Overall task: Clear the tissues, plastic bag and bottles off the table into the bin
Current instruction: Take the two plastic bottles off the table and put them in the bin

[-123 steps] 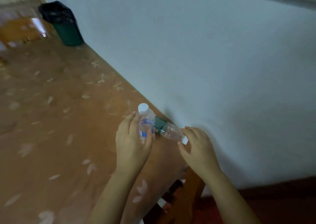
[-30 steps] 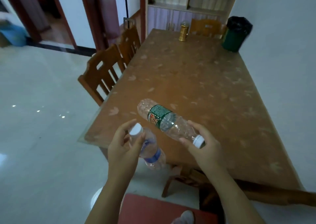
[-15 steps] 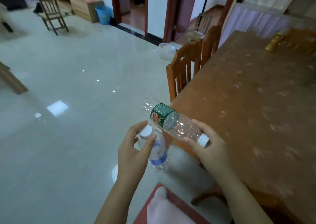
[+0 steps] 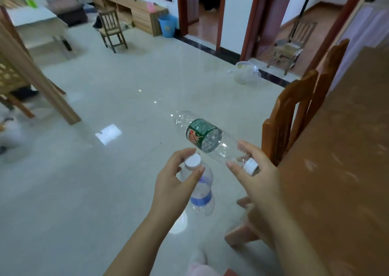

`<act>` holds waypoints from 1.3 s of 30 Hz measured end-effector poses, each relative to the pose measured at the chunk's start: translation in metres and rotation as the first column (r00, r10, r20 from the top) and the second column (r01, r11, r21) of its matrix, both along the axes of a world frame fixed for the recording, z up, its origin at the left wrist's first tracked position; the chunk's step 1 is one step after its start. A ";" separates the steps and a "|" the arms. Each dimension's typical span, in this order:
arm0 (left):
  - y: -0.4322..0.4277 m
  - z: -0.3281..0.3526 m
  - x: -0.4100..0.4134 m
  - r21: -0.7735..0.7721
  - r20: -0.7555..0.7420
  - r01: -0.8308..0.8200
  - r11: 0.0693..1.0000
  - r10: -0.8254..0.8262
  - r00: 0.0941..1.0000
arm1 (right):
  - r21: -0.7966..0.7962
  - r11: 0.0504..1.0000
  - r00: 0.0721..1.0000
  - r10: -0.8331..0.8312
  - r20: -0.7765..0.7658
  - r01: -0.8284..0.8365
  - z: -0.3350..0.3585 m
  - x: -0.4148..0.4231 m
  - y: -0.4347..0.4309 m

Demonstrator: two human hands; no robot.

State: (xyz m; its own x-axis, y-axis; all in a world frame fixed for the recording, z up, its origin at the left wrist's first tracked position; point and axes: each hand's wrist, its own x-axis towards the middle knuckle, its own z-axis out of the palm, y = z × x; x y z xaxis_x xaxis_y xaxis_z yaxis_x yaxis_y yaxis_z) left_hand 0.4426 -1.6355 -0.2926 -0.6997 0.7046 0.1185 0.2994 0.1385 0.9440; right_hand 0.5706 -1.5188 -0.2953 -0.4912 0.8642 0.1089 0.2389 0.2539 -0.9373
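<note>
Fingers (image 4: 181, 154) of left hand (image 4: 170, 185), right hand (image 4: 259, 183) pinch bottles (image 4: 203, 137).

A pale glossy floor (image 4: 94, 181) reflects light patches. Two wooden dining chairs (image 4: 288, 115) stand against the brown tabletop (image 4: 347, 159) at right. Far off, a small wooden chair (image 4: 111, 30) stands before a low cabinet (image 4: 139, 15) near red-brown door frames (image 4: 222, 14).

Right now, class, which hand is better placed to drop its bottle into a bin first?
Probably the left hand: it pinches the blue-label bottle near its top, so it hangs upright, ready to drop. The right hand holds the green-label bottle nearly level by its neck.
</note>
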 end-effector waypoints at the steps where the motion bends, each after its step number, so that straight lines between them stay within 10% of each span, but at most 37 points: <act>1: 0.012 0.003 -0.011 0.007 -0.006 0.011 1.000 -0.011 1.000 | 0.025 1.000 1.000 -0.004 0.005 0.004 0.001 -0.010 0.011; 25: 0.298 -0.001 -0.323 0.098 0.122 0.291 0.952 -0.302 0.945 | 0.066 0.948 0.947 -0.315 0.057 0.311 0.003 -0.283 0.237; 39: 0.576 -0.008 -0.322 0.085 0.126 0.591 0.802 -0.597 0.792 | 0.131 0.781 0.777 -0.623 0.091 0.611 -0.005 -0.271 0.460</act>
